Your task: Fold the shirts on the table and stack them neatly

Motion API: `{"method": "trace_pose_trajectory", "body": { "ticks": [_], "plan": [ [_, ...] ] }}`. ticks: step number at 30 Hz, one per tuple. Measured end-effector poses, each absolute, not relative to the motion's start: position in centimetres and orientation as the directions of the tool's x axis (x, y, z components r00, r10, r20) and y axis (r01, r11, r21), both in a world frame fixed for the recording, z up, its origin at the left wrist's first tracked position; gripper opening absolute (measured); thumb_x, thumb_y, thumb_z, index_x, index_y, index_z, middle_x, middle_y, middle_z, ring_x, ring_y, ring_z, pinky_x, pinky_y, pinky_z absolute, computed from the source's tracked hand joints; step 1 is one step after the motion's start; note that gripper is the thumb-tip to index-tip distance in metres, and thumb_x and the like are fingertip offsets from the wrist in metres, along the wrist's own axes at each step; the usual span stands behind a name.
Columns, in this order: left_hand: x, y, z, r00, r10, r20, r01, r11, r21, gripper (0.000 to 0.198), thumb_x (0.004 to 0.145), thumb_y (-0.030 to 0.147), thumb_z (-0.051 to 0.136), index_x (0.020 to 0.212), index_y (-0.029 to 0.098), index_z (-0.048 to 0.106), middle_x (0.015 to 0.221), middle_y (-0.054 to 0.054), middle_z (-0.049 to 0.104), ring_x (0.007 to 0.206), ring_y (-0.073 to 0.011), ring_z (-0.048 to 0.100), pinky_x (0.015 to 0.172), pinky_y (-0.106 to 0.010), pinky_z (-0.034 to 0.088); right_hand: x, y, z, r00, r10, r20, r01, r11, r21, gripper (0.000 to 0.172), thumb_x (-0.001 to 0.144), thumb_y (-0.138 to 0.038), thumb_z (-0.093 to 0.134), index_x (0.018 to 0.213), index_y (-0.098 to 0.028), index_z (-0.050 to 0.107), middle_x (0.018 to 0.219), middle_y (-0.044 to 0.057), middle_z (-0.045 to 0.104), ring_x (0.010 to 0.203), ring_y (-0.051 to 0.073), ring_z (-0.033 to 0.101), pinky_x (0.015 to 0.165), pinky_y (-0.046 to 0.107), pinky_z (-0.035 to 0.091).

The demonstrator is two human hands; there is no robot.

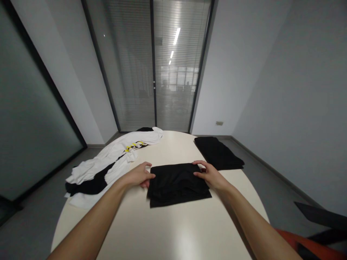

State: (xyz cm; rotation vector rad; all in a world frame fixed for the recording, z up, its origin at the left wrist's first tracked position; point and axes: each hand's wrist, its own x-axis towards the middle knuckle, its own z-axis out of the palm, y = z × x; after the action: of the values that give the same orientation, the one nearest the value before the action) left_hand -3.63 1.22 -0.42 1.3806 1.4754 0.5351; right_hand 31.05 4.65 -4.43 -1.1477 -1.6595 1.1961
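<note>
A folded piece of black clothing lies flat on the table in front of me, its layers showing along the near edge. My left hand grips its left side, the thumb on top and some fingers at or under the edge. At the opposite side, my right hand holds the far right corner between curled fingers and thumb. Parts of the fingertips are hidden by the cloth, and what kind of garment it is cannot be made out.
Beyond my right hand, a stack of folded black clothing rests at the table's right edge. Loose white and black garments, one with yellow marks, are heaped along the left. The round pale table stands near glass panels; an orange-and-black chair is at lower right.
</note>
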Motion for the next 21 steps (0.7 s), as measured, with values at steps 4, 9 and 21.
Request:
{"method": "trace_pose_trajectory", "body": {
  "ticks": [4,9,21],
  "plan": [
    [-3.6,0.7,-0.1,0.242,0.869,-0.432,0.389,0.321,0.863,0.086,0.078,0.034,0.073,0.148,0.012,0.028,0.065,0.000,0.068,0.060,-0.0182,0.068,0.053,-0.025,0.052,31.4,4.8,-4.7,-0.300,0.951,0.075,0.207,0.141,-0.968,0.050,0.069,-0.041,0.081,0.112,-0.023,0.064,0.108,0.006,0.068,0.083,0.019,0.063,0.071,0.032,0.054],
    [-3.4,1.2,-0.8,0.276,0.843,-0.463,0.411,0.332,0.849,0.072,0.073,0.051,0.076,0.130,0.015,0.050,0.075,-0.004,0.071,0.062,-0.0190,0.069,0.049,-0.025,0.051,31.6,5.0,-5.1,-0.302,0.935,0.184,0.331,0.284,-0.900,0.041,0.075,-0.037,0.074,0.112,-0.023,0.066,0.135,0.010,0.057,0.106,0.024,0.061,0.090,0.040,0.052],
    [-2.0,2.7,-3.2,0.106,0.962,-0.251,0.087,0.243,0.966,0.053,0.066,0.028,0.083,0.111,0.017,0.058,0.086,-0.002,0.068,0.064,-0.0131,0.064,0.052,-0.021,0.046,29.0,2.2,-1.2,-0.540,0.694,0.476,0.605,0.713,-0.353,0.038,0.092,-0.039,0.062,0.128,-0.028,0.064,0.136,0.011,0.058,0.130,0.028,0.050,0.111,0.051,0.038]
  ]
}}
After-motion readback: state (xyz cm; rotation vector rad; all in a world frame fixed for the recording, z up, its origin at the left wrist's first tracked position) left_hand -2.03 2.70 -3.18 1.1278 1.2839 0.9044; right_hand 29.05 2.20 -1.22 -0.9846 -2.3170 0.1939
